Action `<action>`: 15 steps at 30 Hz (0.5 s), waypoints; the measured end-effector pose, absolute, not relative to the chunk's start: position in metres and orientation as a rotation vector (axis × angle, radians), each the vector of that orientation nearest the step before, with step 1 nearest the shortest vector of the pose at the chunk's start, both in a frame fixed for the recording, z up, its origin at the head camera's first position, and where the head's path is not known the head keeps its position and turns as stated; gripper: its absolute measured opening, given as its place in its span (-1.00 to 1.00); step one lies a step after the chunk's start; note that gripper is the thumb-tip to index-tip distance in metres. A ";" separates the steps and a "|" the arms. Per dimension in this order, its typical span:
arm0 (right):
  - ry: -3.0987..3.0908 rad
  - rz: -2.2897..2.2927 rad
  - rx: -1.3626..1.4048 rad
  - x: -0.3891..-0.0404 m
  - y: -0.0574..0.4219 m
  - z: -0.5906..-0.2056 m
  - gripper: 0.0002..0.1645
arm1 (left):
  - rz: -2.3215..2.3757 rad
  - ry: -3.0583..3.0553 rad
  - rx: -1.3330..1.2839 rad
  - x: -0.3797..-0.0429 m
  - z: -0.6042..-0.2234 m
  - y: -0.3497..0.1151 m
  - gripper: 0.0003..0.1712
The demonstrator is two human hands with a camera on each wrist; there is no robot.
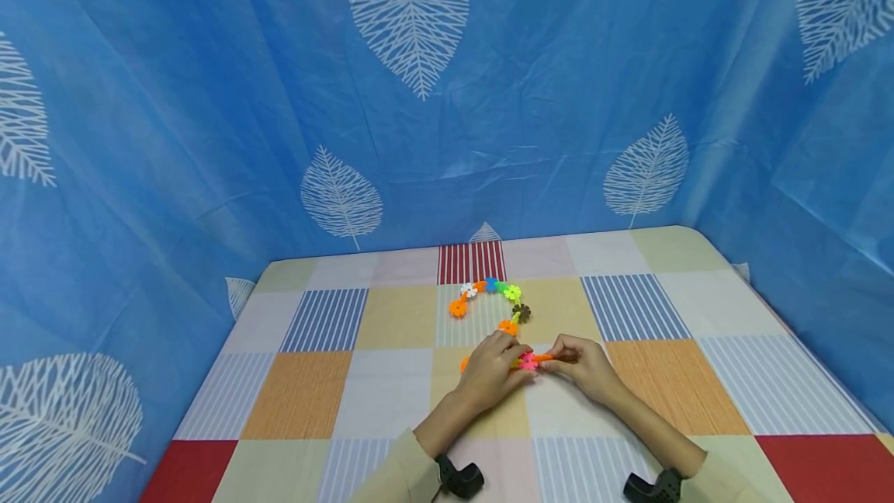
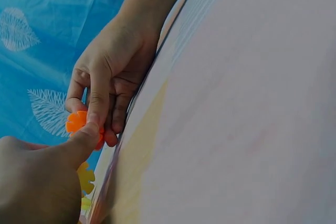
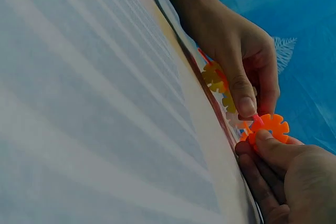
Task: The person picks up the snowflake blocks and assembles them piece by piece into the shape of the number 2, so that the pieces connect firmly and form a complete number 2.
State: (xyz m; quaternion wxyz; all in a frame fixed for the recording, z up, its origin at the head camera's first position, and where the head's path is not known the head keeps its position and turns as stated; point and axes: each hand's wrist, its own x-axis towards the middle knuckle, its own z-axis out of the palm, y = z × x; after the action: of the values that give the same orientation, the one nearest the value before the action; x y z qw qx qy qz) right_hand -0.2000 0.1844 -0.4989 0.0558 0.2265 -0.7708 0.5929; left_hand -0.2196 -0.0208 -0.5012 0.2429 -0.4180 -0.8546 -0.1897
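My left hand point(image 1: 492, 371) grips a pink snowflake-shaped connector disc point(image 1: 529, 362) near the middle of the table. Between the thumb and fingers of my right hand point(image 1: 583, 367) is an orange snowflake disc point(image 3: 275, 126), seen flat-on in the right wrist view. It meets the pink disc edge to edge; how deep their slots sit together is hidden by fingertips. Yellow discs point(image 3: 212, 77) show beside my left hand in that view. Another orange disc point(image 1: 464, 364) peeks out left of my left hand, which covers whatever lies beneath it.
Beyond the hands, a curved chain of discs lies on the checked tablecloth point(image 1: 384, 386). It includes an orange end disc point(image 1: 457, 308), a white disc point(image 1: 469, 290), a blue disc point(image 1: 491, 284), a lime disc point(image 1: 513, 293) and a dark disc point(image 1: 521, 313). A blue curtain point(image 1: 524, 138) hangs behind.
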 end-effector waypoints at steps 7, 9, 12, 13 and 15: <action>-2.399 1.532 0.722 -0.202 0.181 -0.511 -0.79 | -0.465 -2.362 -1.106 -0.216 -0.500 -0.025 -0.50; -2.411 1.417 0.757 -0.203 0.180 -0.516 -0.79 | -0.450 -2.390 -1.065 -0.212 -0.498 -0.030 -0.39; -2.409 1.288 0.791 -0.204 0.179 -0.516 -0.80 | -0.448 -2.462 -0.953 -0.206 -0.496 -0.045 -0.21; -2.406 1.270 0.798 -0.205 0.179 -0.517 -0.80 | -0.456 -2.494 -0.903 -0.203 -0.496 -0.051 -0.18; -2.403 1.253 0.799 -0.205 0.178 -0.516 -0.81 | -0.488 -2.548 -0.802 -0.199 -0.496 -0.065 -0.16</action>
State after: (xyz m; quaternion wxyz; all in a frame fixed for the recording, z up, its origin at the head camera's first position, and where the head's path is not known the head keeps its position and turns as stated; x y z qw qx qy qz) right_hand -0.2049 0.1783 -0.5160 0.1574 0.2793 -0.8399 0.4379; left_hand -0.1994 -0.0652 -0.4955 0.2117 -0.2888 -0.9170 -0.1756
